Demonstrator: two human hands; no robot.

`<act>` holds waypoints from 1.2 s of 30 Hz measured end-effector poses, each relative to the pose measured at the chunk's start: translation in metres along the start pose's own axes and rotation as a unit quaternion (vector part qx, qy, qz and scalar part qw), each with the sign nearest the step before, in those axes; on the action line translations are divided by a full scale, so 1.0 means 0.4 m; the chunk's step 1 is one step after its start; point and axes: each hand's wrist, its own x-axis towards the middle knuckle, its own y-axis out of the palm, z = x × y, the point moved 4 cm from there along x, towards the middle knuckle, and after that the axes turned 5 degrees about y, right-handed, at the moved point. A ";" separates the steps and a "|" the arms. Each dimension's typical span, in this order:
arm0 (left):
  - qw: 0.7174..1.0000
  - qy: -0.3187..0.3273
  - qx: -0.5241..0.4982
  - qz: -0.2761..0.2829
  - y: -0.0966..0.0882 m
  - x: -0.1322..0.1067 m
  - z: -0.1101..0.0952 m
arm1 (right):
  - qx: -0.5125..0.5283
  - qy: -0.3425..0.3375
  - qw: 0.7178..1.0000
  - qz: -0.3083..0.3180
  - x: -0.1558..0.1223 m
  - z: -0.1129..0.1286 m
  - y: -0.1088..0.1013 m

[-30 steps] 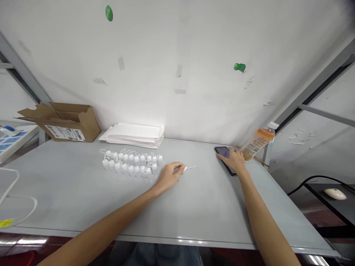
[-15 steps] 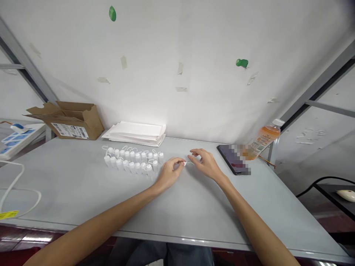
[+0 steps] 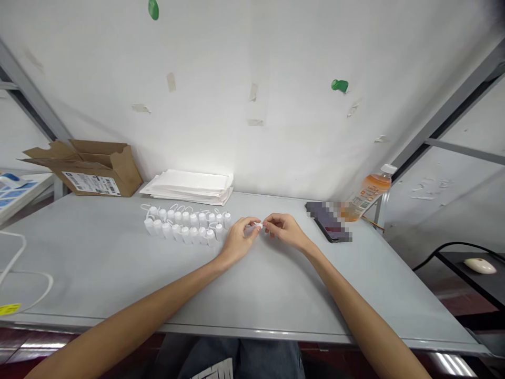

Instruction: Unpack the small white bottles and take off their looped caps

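Observation:
My left hand [image 3: 239,235] is closed around a small white bottle-like piece [image 3: 258,226], of which only the end shows between thumb and fingers. My right hand [image 3: 284,230] meets it from the right, its thumb and fingertips pinched at that end. A thin white cord was visible there earlier; it is now hidden by the fingers. Just left of my left hand, similar small white bottles [image 3: 185,235] with cord loops stand upright in two rows on the grey table [image 3: 252,295].
An open cardboard box [image 3: 118,171] stands at the back left, beside a stack of white paper [image 3: 187,187]. At the right lie a phone [image 3: 329,223] and a tilted bottle of orange drink [image 3: 371,192]. A white cable [image 3: 49,284] crosses the left edge; a mouse [image 3: 479,266] is far right.
My right hand has moved left to the white piece, its fingers closing into a pinch. My left hand still holds the piece. The view has shifted slightly.

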 end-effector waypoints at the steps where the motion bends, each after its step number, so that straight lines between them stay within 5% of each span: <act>1: 1.000 0.000 0.001 -0.001 0.000 0.000 0.001 | 0.007 -0.001 1.000 0.002 0.001 -0.001 0.000; 18: 0.997 -0.057 -0.018 0.041 0.005 0.001 0.013 | 0.073 0.031 0.997 -0.010 0.009 -0.016 -0.034; 30: 0.999 -0.027 -0.018 0.028 0.004 -0.001 0.012 | 0.065 0.008 0.997 0.035 0.003 -0.012 -0.012; 36: 0.999 -0.026 -0.022 0.026 0.006 -0.001 0.015 | -0.051 -0.044 0.991 -0.112 0.014 -0.029 -0.029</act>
